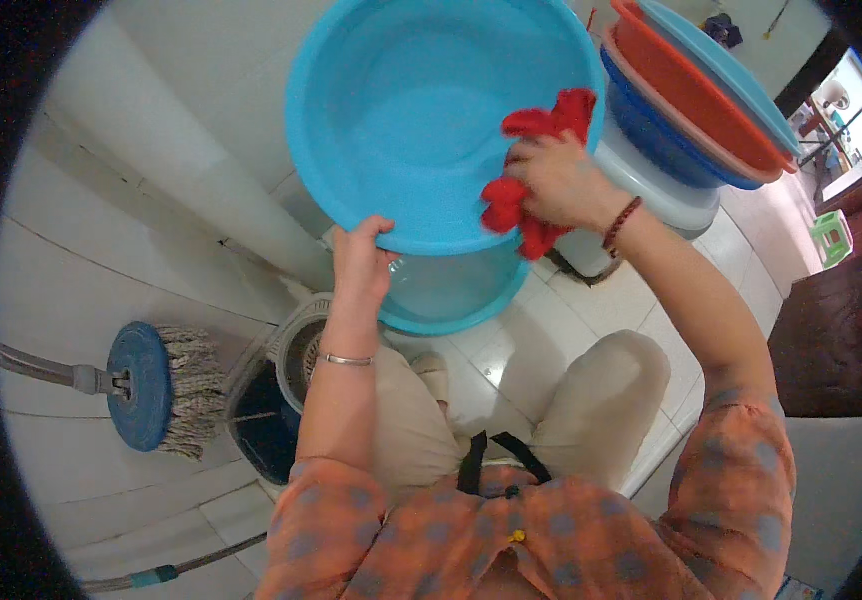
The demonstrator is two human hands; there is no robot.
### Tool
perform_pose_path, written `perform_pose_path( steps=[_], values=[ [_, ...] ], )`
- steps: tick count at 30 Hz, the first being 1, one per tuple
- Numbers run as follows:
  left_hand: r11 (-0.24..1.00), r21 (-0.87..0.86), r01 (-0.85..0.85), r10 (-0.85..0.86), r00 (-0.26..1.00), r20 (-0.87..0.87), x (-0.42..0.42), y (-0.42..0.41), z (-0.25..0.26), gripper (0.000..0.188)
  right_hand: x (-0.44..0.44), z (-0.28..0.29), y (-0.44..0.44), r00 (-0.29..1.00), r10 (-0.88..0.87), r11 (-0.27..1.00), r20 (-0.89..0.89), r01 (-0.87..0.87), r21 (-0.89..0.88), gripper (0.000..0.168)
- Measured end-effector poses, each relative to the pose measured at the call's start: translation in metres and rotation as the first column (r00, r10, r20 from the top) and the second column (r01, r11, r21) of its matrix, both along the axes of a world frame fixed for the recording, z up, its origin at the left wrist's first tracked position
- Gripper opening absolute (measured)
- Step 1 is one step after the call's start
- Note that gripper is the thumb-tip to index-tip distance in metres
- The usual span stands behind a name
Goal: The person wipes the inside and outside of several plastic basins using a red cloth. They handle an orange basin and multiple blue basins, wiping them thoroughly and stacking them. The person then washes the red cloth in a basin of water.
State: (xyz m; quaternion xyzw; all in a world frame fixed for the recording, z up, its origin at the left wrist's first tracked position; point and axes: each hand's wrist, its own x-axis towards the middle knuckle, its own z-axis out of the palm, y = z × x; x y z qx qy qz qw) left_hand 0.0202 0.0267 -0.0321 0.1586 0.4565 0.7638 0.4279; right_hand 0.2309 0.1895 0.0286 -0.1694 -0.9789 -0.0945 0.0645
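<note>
A blue plastic basin [431, 112] is tilted up before me, its inside facing me. My left hand [362, 259] grips its near rim, thumb on the inner side. Bunched in my right hand [562, 180] is a red cloth [504, 206], which lies against the right side of the basin's inside and rim. Directly below stands a second blue basin [461, 292] on the tiled floor, partly covered by the raised one; it seems to hold water.
Several stacked basins [701, 97] lean on a white toilet [656, 180] at the right. At the left are a string mop [190, 390] and a mop bucket [254, 427]. A dark wooden cabinet or door [843, 337] stands at the far right, near a green stool [832, 238].
</note>
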Motion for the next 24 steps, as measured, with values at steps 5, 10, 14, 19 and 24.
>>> perform_pose_path(
  steps=[5,10,14,19,24],
  values=[
    [1.000,-0.023,0.020,-0.019,0.998,0.053,0.007,0.008,-0.009,0.045,-0.008,-0.014,-0.020,0.971,-0.200,0.979,-0.128,0.193,-0.065,0.025],
    [0.987,-0.112,0.111,-0.122,0.988,-0.090,0.030,0.001,0.004,0.036,-0.050,-0.070,-0.054,0.870,-0.178,0.611,-0.459,-0.268,-0.745,0.027],
    [0.972,-0.196,0.131,-0.165,0.971,-0.171,0.008,-0.004,-0.003,0.037,-0.037,-0.034,-0.049,0.783,-0.482,-0.112,-0.394,-0.500,-0.859,0.030],
    [0.955,-0.294,-0.030,-0.055,0.959,-0.278,0.022,0.000,0.007,0.037,-0.012,-0.026,-0.001,0.592,-0.548,0.696,-0.591,-0.069,-0.714,0.029],
    [0.937,-0.349,-0.009,-0.148,0.897,-0.418,0.033,-0.002,0.006,0.033,-0.056,-0.011,-0.034,0.595,-0.400,0.769,-0.697,-0.196,-0.609,0.041]
  ],
)
